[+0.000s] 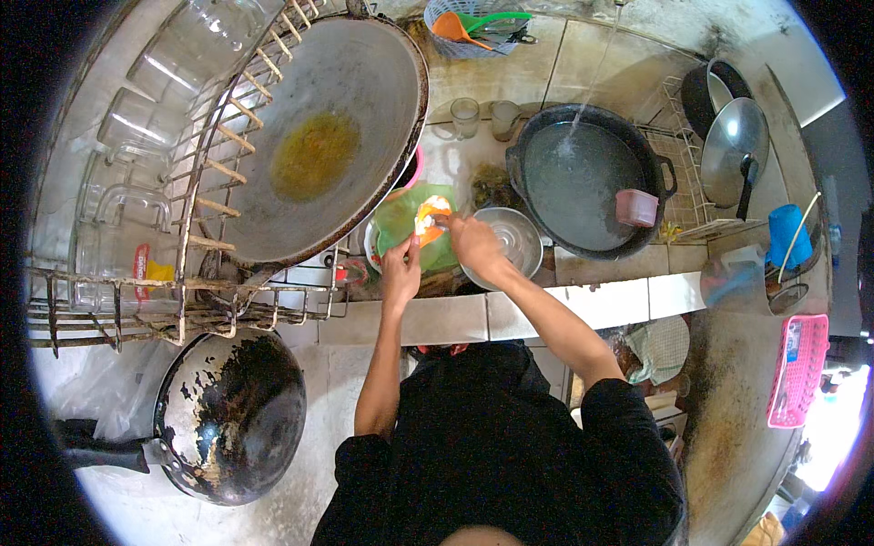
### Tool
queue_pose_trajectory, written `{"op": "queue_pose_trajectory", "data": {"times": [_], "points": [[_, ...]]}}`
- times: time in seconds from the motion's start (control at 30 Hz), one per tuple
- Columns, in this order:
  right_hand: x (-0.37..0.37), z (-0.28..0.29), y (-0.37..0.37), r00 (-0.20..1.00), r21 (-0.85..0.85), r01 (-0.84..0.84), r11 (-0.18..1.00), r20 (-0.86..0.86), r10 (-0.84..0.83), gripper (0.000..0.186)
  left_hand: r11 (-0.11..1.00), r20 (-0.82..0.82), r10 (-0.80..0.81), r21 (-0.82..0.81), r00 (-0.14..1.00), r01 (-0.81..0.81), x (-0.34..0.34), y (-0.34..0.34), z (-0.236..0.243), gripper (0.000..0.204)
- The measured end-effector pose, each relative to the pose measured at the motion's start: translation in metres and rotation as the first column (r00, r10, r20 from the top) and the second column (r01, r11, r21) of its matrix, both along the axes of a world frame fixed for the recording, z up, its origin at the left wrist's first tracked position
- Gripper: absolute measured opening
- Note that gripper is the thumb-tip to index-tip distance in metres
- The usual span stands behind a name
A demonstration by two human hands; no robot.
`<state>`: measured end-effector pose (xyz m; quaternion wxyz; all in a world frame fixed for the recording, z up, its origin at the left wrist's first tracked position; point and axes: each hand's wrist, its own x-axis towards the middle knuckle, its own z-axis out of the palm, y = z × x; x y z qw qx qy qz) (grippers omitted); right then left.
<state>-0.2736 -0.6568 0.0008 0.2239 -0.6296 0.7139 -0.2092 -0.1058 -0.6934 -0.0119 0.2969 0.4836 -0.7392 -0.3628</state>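
My left hand (401, 270) holds a bright orange object (426, 227) with white patches that look like foam, its fingers closed near the lower end. From the right, my right hand (475, 246) meets the same object with bent, closed fingers. What lies between those fingers is too small to make out. Beneath both hands sits a light green plate or bowl (390, 220), partly covered by them. A silver metal bowl (512, 235) stands right beside my right hand, partly hidden by the wrist.
Water runs into a large black basin (583, 196) where a pink container (636, 208) floats. At left are a big wok (364, 82) and a wire rack (211, 246) with glass mugs. Two glasses (465, 118) stand behind. A blackened pan (232, 419) hangs lower left.
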Motion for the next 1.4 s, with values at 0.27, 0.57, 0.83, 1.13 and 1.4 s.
{"op": "queue_pose_trajectory", "data": {"times": [0.27,0.57,0.83,1.13,1.4], "points": [[0.002,0.008,0.010,0.999,-0.064,0.011,0.998,0.047,-0.008,0.025,0.994,-0.021,0.013,0.105,1.000,-0.010,0.000,0.001,-0.007,0.039],[-0.017,-0.003,0.007,0.991,-0.095,0.129,0.987,0.045,-0.125,0.034,0.997,-0.022,-0.027,0.067,0.999,0.028,-0.002,0.003,-0.013,0.037],[0.000,-0.005,0.016,0.986,-0.010,0.139,0.990,-0.096,-0.140,0.025,0.996,-0.172,-0.087,-0.035,0.981,0.082,-0.022,0.009,0.004,0.037],[-0.004,0.011,0.038,0.974,-0.154,0.224,0.962,0.021,-0.224,0.035,0.986,-0.117,-0.166,-0.007,0.979,0.166,-0.028,0.002,-0.002,0.036],[-0.019,0.024,0.048,0.922,-0.164,0.382,0.909,0.007,-0.386,0.025,0.981,-0.119,-0.161,0.094,0.980,0.173,-0.035,0.003,-0.005,0.038]]}}
